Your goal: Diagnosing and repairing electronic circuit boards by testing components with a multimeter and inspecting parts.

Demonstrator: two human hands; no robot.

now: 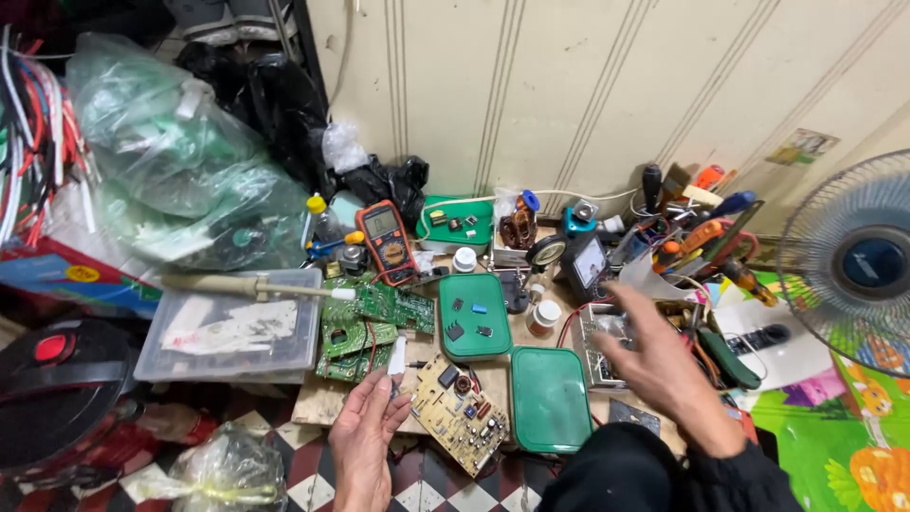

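My left hand (365,431) is low at the front, palm up, pinching a small white part (397,357) between thumb and fingers, just left of a yellow circuit board (462,413). My right hand (654,356) hovers open with spread fingers above the right side of the wooden work board, near a metal-cased unit (595,343) and empty. Green circuit boards (365,318) lie beyond my left hand. A green tray (474,318) with small dark parts and an empty green tray (551,398) sit between my hands.
An orange multimeter (388,241) and a soldering iron (251,285) on a clear plastic box (232,334) lie left. Screwdrivers and pliers (706,237) crowd the back right. A fan (853,261) stands right; plastic bags (180,161) are piled left.
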